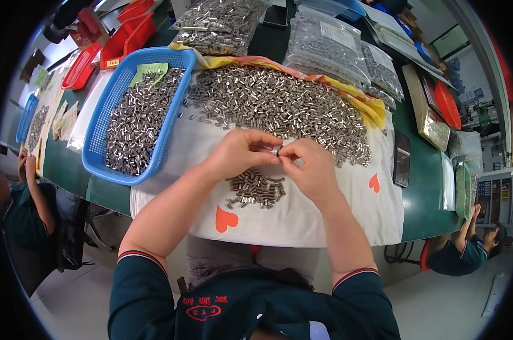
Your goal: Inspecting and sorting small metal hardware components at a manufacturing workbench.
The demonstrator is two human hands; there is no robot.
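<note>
My left hand [244,152] and my right hand [308,164] meet at the middle of the white cloth [171,204], thumbs and fingers closed in a pinch. Between the fingertips is a small shiny metal cylinder [276,150], partly covered by the fingers, which both hands touch. Just below the hands lies a small heap of short metal cylinders [255,190]. Beyond them spreads a much larger pile of like cylinders [273,99], bordered by a rolled yellow and orange cloth edge [324,82].
A blue perforated basket [92,133] full of metal cylinders with a green slip stands at left. Bags of metal parts [324,48] sit at the back. A dark phone [401,157] lies right on the green table [426,204]. Red bins [126,42] stand far left. Other people work at both sides.
</note>
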